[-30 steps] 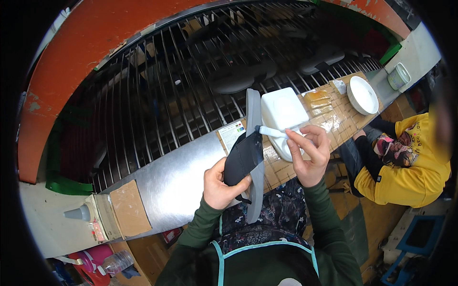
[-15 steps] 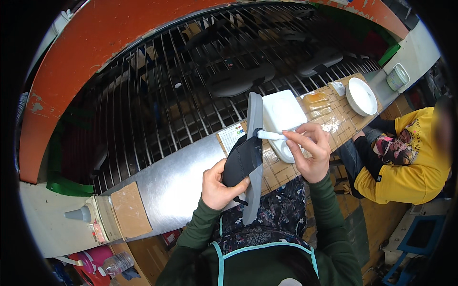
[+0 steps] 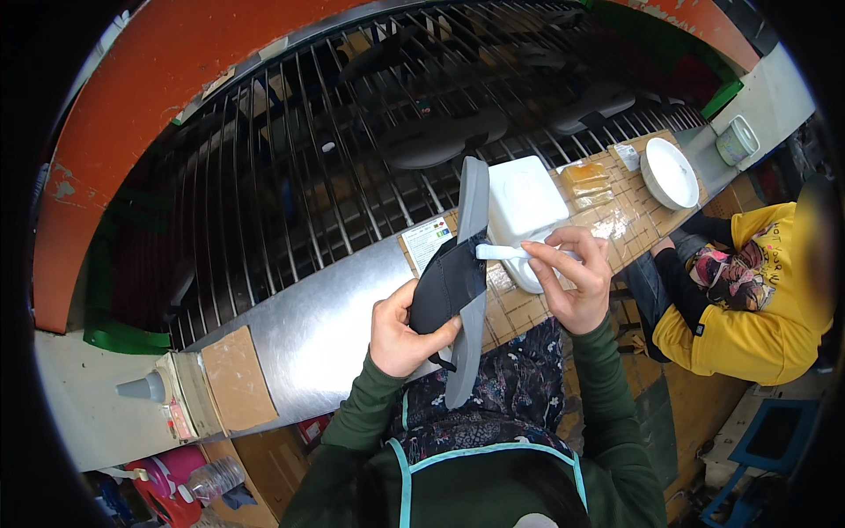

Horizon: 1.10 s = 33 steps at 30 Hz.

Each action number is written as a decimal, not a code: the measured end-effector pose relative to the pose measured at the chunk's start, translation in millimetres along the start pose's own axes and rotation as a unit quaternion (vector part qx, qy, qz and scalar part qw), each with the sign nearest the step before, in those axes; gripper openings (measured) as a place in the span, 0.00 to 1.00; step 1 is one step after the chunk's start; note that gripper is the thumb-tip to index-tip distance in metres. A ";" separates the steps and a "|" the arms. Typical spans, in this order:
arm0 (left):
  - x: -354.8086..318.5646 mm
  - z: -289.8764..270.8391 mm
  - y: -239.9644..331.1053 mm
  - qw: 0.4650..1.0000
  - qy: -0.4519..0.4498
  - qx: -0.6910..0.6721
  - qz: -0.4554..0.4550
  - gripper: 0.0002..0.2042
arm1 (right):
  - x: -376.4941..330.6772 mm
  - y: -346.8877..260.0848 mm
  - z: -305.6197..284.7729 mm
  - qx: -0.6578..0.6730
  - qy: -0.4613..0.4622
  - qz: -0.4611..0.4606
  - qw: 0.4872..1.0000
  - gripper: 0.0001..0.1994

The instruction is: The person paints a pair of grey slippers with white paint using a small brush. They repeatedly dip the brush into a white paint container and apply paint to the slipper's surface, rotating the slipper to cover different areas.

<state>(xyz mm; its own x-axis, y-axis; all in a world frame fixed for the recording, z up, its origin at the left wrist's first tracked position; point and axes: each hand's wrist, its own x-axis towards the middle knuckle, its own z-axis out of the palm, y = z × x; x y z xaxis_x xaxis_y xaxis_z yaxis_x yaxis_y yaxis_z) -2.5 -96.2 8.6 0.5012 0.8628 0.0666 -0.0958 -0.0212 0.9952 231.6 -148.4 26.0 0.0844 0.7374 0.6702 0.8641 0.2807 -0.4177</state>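
A slide sandal with a grey sole (image 3: pixel 473 198) and a broad black strap (image 3: pixel 447 290) stands on its edge in front of me, toe and heel pointing away and toward me. My left hand (image 3: pixel 403 333) is closed around the strap, its thumb pressed near the sole. Between the pinched fingers of my right hand (image 3: pixel 576 280) is a slim white brush (image 3: pixel 502 253). Its tip touches the strap close to where it meets the sole; the contact itself is too small to make out. Behind the brush, a white plastic container (image 3: pixel 526 198) sits on the bench.
Metal rollers (image 3: pixel 264 202) with grey sandals (image 3: pixel 436 141) run beyond the bench under an orange arch (image 3: pixel 114 167). At right are an amber wrapped block (image 3: pixel 585 183), a white bowl (image 3: pixel 671 174) and a green-rimmed tub (image 3: pixel 738 143). A seated person in yellow (image 3: pixel 748 308) is nearby.
The sandal has turned slightly in my left hand, showing more of the strap, and its top end has risen a little. My right hand keeps the brush at nearly the same spot.
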 end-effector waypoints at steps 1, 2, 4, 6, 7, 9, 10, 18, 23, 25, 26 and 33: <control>0.5 0.2 0.2 1.000 0.000 0.003 -0.006 0.17 | 0.1 0.3 -0.2 -0.004 0.002 -0.002 1.000 0.14; 1.0 0.5 0.4 1.000 0.001 0.004 -0.004 0.17 | 0.2 0.6 -0.4 0.001 -0.002 -0.003 1.000 0.14; 1.8 0.6 0.9 1.000 0.000 0.007 -0.002 0.17 | 0.3 0.6 -1.1 -0.003 -0.004 -0.007 1.000 0.14; 2.2 0.1 1.3 1.000 0.000 0.008 0.005 0.16 | 0.2 0.3 -2.5 0.002 -0.014 -0.006 1.000 0.14; 2.6 0.0 1.2 1.000 -0.001 0.012 0.002 0.16 | 0.2 0.0 -3.4 0.002 -0.019 -0.007 1.000 0.14; 3.3 -0.6 1.0 1.000 -0.001 0.014 0.006 0.16 | 0.4 -0.5 -4.9 0.004 -0.025 -0.009 1.000 0.14; 3.3 -1.2 1.1 1.000 -0.002 0.018 0.003 0.16 | 0.5 -0.7 -5.7 -0.003 -0.027 -0.010 1.000 0.14; 4.2 -4.0 1.8 1.000 0.000 0.023 0.013 0.16 | 0.8 0.4 -10.8 0.006 -0.063 -0.024 0.998 0.13; 5.4 -7.1 4.6 0.999 -0.004 0.029 0.014 0.14 | 0.6 1.3 -10.6 0.018 -0.076 -0.032 0.996 0.13; 5.7 -8.5 6.1 1.000 -0.004 0.024 0.012 0.14 | 0.4 1.0 -10.4 0.022 -0.079 -0.035 0.996 0.13; 5.7 -9.4 6.9 1.000 -0.004 0.021 0.012 0.14 | 0.3 0.7 -10.3 0.025 -0.083 -0.034 0.996 0.13; 5.1 -11.7 9.4 1.000 -0.005 -0.024 0.016 0.17 | 3.9 -3.6 -4.7 0.037 -0.030 -0.009 0.999 0.12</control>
<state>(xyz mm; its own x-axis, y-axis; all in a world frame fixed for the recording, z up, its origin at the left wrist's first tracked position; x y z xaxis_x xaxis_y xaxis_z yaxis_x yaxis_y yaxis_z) -10.9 -86.1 17.4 0.5051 0.8574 0.0983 -0.1522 -0.0236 0.9881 231.2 -149.4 33.0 0.0374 0.7674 0.6401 0.8263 0.3364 -0.4517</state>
